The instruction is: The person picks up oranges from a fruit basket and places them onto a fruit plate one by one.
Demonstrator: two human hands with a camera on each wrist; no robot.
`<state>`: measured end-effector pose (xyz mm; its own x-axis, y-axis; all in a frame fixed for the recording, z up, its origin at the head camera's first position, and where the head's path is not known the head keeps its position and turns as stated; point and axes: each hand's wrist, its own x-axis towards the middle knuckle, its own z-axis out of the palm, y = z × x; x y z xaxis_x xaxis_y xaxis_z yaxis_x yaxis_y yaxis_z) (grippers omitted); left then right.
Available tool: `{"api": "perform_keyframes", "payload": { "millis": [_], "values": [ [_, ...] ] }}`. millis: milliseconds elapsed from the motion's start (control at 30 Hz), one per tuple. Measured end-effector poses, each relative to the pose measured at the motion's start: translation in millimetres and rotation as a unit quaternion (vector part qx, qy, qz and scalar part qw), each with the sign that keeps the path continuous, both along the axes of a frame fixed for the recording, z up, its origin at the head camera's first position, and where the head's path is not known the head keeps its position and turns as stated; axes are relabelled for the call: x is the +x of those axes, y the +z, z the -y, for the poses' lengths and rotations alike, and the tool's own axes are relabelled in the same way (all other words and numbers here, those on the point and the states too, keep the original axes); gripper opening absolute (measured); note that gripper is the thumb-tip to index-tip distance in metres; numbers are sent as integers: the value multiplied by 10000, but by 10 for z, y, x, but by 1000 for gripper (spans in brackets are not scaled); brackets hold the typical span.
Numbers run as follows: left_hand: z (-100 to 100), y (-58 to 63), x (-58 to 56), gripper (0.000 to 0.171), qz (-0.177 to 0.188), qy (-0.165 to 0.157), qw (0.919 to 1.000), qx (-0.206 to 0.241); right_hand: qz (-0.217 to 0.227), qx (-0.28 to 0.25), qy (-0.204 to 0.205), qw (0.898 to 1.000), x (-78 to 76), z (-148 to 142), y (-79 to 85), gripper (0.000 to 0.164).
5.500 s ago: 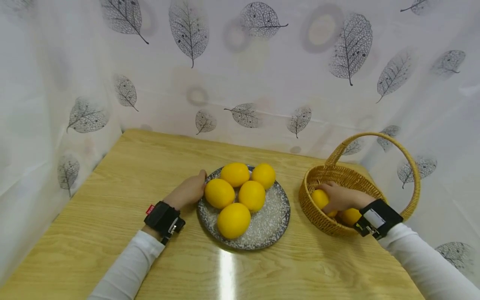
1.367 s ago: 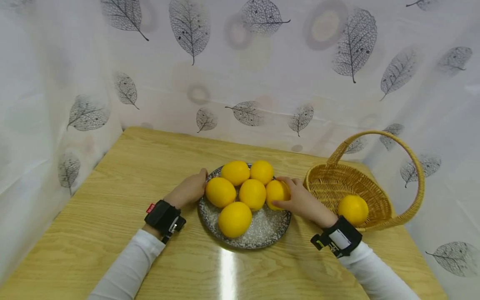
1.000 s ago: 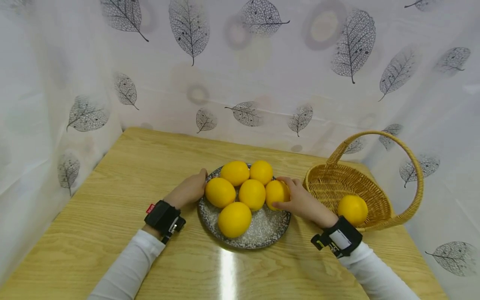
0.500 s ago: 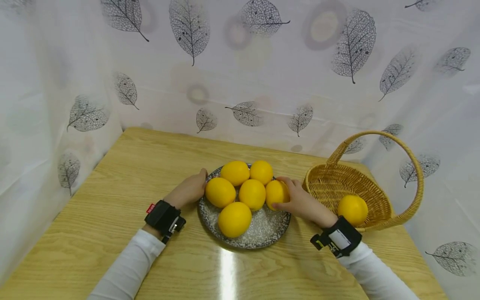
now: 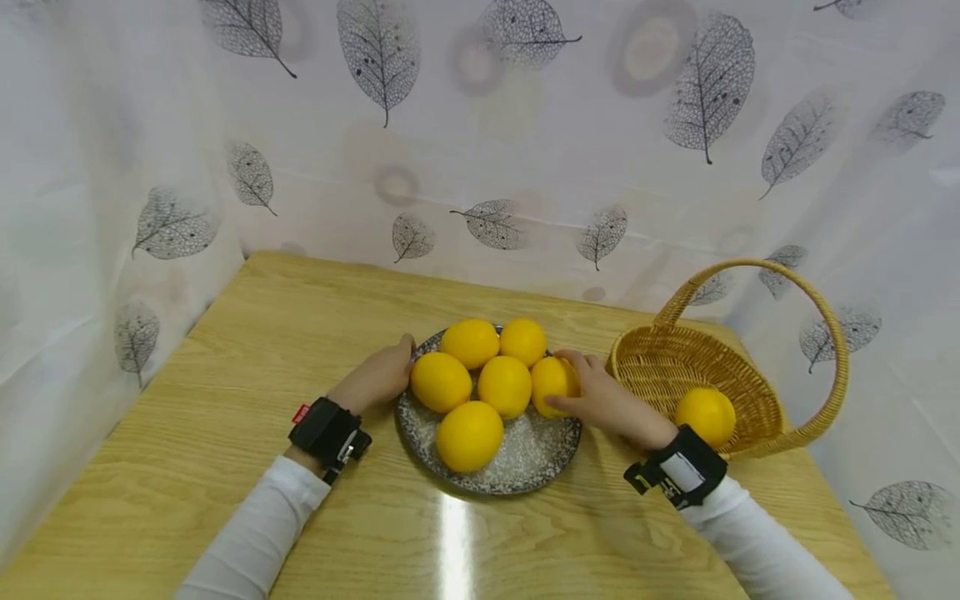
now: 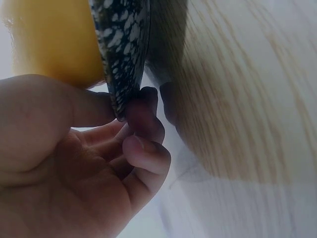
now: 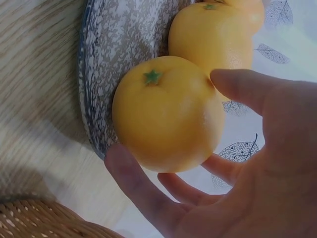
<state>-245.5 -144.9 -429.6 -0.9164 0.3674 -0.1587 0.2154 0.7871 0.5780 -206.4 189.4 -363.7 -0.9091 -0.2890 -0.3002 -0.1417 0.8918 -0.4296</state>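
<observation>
A speckled grey plate (image 5: 525,458) with a dark rim bears several yellow-orange oranges (image 5: 469,436). At the plate's left edge, my left hand (image 5: 379,377) pinches the rim, thumb above and curled fingers below, as the left wrist view shows. On the plate's right side, my right hand (image 5: 611,404) holds an orange (image 5: 553,387) between thumb and fingers. That orange (image 7: 166,116) shows a green star-shaped stem mark in the right wrist view and rests at the plate's edge, against or very near its neighbour.
Right of the plate stands a wicker basket (image 5: 652,350) with a tall arched handle, tilted towards me. One orange (image 5: 706,417) lies in it. The wooden table (image 5: 360,517) meets a leaf-printed curtain (image 5: 525,150) at the back and sides.
Over the earlier frames, my right hand moved from inside the basket leftward to the plate, bringing an orange. In the last second both hands stay nearly still; the view shifts slightly.
</observation>
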Motion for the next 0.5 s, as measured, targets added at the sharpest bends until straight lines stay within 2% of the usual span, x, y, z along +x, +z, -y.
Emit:
{"api": "perform_keyframes", "payload": {
  "millis": [300, 500],
  "values": [
    [1, 0, -19, 37, 118, 28, 9999, 54, 344, -49, 89, 9994, -45, -70, 205, 74],
    [7, 3, -18, 36, 212, 49, 9997, 56, 453, -157, 49, 9988, -116, -257, 402, 64]
  ]
}}
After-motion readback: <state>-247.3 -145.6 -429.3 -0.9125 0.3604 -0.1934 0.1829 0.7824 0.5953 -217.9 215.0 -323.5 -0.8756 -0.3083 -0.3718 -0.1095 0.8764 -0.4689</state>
